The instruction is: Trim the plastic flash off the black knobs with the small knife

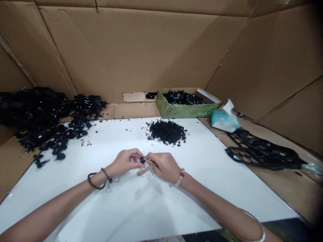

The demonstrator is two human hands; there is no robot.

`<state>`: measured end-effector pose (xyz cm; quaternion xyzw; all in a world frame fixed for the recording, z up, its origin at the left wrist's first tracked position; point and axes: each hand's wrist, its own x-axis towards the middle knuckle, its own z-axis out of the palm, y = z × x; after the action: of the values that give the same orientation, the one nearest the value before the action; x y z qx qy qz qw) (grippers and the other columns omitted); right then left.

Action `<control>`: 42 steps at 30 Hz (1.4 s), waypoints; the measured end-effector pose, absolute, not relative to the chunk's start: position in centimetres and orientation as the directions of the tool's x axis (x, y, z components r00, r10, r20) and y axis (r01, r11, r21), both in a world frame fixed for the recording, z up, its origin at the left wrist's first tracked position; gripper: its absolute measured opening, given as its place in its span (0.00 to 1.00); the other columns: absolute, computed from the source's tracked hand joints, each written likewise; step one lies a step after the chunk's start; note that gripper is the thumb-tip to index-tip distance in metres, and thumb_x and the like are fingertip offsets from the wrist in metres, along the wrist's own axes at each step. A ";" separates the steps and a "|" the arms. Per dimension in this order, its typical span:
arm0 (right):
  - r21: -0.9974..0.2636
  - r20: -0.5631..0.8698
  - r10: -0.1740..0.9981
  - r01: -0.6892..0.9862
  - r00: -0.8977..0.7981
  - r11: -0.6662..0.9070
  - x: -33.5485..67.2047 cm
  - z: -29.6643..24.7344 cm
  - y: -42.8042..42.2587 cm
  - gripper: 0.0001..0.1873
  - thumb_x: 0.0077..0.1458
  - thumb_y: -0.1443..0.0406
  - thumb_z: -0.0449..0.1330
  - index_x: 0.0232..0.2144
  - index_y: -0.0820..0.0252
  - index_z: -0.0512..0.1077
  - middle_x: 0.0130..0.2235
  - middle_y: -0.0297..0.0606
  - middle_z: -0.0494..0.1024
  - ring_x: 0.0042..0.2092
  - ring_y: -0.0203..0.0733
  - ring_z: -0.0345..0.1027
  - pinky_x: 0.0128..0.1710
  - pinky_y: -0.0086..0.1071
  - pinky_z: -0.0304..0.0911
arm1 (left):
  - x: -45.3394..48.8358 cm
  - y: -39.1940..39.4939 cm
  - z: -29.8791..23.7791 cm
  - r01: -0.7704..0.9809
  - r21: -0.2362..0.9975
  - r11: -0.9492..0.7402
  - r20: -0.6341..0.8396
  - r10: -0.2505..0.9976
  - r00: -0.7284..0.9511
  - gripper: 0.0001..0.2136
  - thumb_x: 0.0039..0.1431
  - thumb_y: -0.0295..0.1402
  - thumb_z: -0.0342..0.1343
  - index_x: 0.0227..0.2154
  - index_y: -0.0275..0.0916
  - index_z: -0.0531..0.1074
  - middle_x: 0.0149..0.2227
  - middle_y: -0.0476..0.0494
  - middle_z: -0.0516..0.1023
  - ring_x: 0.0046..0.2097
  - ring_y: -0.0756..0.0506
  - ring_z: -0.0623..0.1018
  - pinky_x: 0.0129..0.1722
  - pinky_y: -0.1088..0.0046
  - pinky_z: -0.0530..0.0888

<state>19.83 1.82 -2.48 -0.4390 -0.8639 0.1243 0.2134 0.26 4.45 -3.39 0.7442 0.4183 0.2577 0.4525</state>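
Over the middle of the white tabletop (pixel 101 215), my left hand (pixel 127 159) pinches a small black cylindrical part (pixel 142 160) between thumb and fingers. My right hand (pixel 164 164) meets it from the other side, its fingertips touching or almost touching the part. A flat tan stick (pixel 145 170) juts out of my right fist towards the lower left; the rest of it is hidden in the fingers. Just beyond my hands lies a heap of tiny black pieces (pixel 168 131), some ring-shaped.
A green patterned box (pixel 188 110) full of black parts stands at the back. Black knob-like parts (pixel 60 143) spread from a large dark pile (pixel 32 107) on the left. To the right are a tissue pack (pixel 224 121) and black perforated sheets (pixel 262 151). Cardboard walls (pixel 161 50) surround the table.
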 end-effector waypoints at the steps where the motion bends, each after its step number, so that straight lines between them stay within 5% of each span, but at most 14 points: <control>1: -0.476 0.238 0.843 0.699 -0.483 0.534 19.7 -2.5 1.8 0.09 0.56 0.66 0.49 0.28 0.59 0.68 0.21 0.31 0.69 0.22 0.33 0.59 0.24 0.26 0.47 | 0.3 4.4 -3.3 0.400 0.881 -0.252 0.014 0.860 0.511 0.14 0.47 0.38 0.61 0.37 0.41 0.73 0.31 0.49 0.78 0.29 0.50 0.71 0.29 0.76 0.65; 5: -0.840 0.099 0.928 0.469 -0.360 0.272 19.4 -2.8 2.4 0.14 0.55 0.58 0.51 0.22 0.60 0.63 0.18 0.28 0.60 0.21 0.32 0.52 0.22 0.26 0.46 | 0.3 4.2 -3.2 0.411 0.868 -0.278 0.029 0.855 0.517 0.14 0.48 0.40 0.60 0.37 0.41 0.75 0.30 0.49 0.77 0.29 0.50 0.71 0.29 0.75 0.64; 8: -0.962 -0.002 0.952 0.260 -0.307 0.082 19.4 -2.9 3.0 0.19 0.51 0.51 0.54 0.23 0.61 0.64 0.20 0.29 0.60 0.22 0.32 0.51 0.22 0.26 0.47 | 0.3 4.3 -3.4 0.393 0.879 -0.270 0.050 0.872 0.487 0.13 0.47 0.39 0.61 0.34 0.39 0.74 0.26 0.50 0.76 0.27 0.51 0.70 0.26 0.76 0.63; 14: -0.977 0.003 0.975 0.208 -0.221 0.050 20.2 -2.1 3.5 0.22 0.46 0.49 0.57 0.25 0.63 0.69 0.23 0.31 0.62 0.25 0.33 0.54 0.25 0.28 0.50 | 0.3 4.5 -4.1 0.240 0.959 -0.149 0.035 0.907 0.420 0.14 0.44 0.39 0.64 0.28 0.36 0.69 0.30 0.47 0.77 0.23 0.55 0.67 0.22 0.79 0.62; 25: -0.992 0.097 0.995 0.086 0.019 0.095 24.9 0.5 5.2 0.19 0.45 0.50 0.60 0.25 0.61 0.66 0.16 0.23 0.50 0.19 0.29 0.40 0.19 0.27 0.38 | 0.1 4.8 -4.1 0.075 0.997 0.026 -0.055 0.907 0.418 0.14 0.43 0.36 0.65 0.27 0.35 0.65 0.38 0.40 0.77 0.27 0.53 0.73 0.25 0.77 0.67; 32: -0.905 0.215 0.969 0.347 -0.120 0.244 22.1 -0.3 3.7 0.17 0.51 0.53 0.56 0.25 0.62 0.69 0.18 0.27 0.55 0.21 0.30 0.46 0.20 0.26 0.43 | 0.2 4.5 -4.2 0.190 0.981 -0.041 -0.047 0.899 0.436 0.13 0.45 0.34 0.63 0.34 0.36 0.69 0.25 0.50 0.74 0.25 0.53 0.71 0.26 0.78 0.67; 35: -0.788 0.233 0.950 0.531 -0.209 0.311 20.5 -0.7 2.6 0.13 0.54 0.58 0.54 0.30 0.61 0.73 0.17 0.27 0.55 0.21 0.31 0.48 0.22 0.26 0.44 | 0.4 4.2 -4.0 0.225 0.965 -0.133 0.026 0.904 0.426 0.16 0.46 0.31 0.62 0.39 0.38 0.67 0.31 0.49 0.73 0.26 0.53 0.72 0.26 0.78 0.67; 42: -0.592 0.184 0.943 0.735 -0.276 0.330 19.6 -1.3 2.1 0.12 0.56 0.62 0.52 0.32 0.57 0.75 0.17 0.30 0.66 0.21 0.33 0.55 0.23 0.25 0.46 | 0.6 4.0 -4.0 0.258 0.934 -0.246 0.110 0.888 0.447 0.09 0.48 0.30 0.60 0.32 0.37 0.66 0.32 0.48 0.72 0.32 0.50 0.73 0.30 0.76 0.70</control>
<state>19.63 2.13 -1.26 -0.5428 -0.7731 0.2006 0.2599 0.64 3.98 -3.97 0.7127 0.4017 0.3391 0.4644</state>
